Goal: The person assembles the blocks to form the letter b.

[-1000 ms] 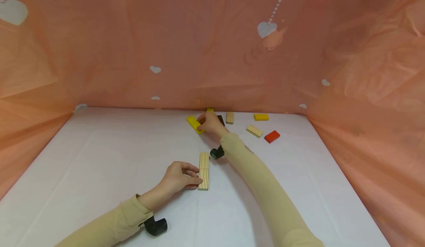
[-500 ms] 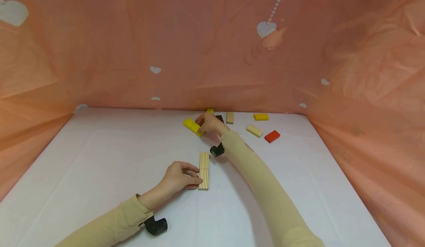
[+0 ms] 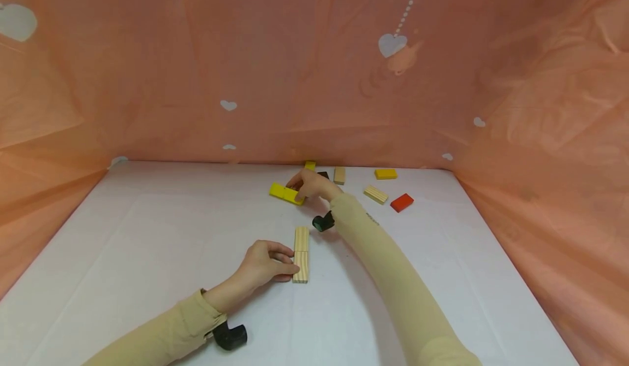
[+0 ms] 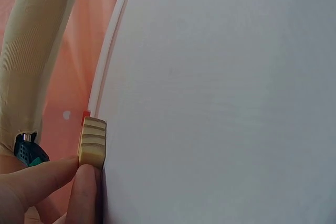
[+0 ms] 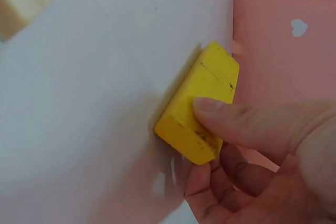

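Left hand: in the lower centre of the head view, the left hand (image 3: 265,262) has its fingers bent, the thumb tip over the left edge of the near plain block (image 3: 303,267) and the fingers at its left side, lightly holding it.
Plain row: the near plain block and the far plain block (image 3: 302,239) lie flat, end to end, pointing up the frame just below centre.
Right hand: above centre, the right hand (image 3: 313,184) is curled around the right end of the yellow pair (image 3: 284,193); the right wrist view shows the thumb pressed on a yellow face and the other fingers bent at the lower edge.
Yellow pair: two blocks end to end, slanting down to the right, with a seam between them.
Behind the right hand: a back yellow block (image 3: 310,165) and a dark block (image 3: 322,175), both partly hidden.
Upper right of centre: an upright-lying plain block (image 3: 339,175), a flat yellow block (image 3: 385,174), a grooved plain block (image 3: 375,194) and a red block (image 3: 402,202), all apart.
Wrists: beige sleeves (image 3: 393,267), with a black device (image 3: 230,337) under the left one.
Setting: white tabletop (image 3: 172,235), with orange-pink cloth (image 3: 295,71) behind.
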The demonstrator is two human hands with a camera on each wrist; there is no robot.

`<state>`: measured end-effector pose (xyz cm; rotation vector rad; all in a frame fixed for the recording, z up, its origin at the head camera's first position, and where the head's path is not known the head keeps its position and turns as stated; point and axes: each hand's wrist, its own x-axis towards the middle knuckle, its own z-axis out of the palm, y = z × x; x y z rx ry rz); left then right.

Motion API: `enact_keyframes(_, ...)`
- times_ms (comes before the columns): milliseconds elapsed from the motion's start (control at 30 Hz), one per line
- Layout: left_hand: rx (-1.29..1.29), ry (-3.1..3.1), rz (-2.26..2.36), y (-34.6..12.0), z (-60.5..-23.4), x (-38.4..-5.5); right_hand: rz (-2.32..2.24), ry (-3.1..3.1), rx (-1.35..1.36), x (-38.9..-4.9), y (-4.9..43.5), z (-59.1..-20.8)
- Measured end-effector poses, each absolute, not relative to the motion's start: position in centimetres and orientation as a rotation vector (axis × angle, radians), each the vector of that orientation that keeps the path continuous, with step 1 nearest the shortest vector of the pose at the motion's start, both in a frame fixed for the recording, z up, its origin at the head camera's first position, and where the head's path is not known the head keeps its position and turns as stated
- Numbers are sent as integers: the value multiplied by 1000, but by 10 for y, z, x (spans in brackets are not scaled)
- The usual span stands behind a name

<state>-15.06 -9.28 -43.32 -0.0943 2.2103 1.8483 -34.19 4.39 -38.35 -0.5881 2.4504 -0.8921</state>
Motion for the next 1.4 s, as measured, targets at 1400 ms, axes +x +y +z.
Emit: enact_keyframes(1400,-82,2187,1878,-93,-430,-148,-1596,2131,-539,-315,103,-375)
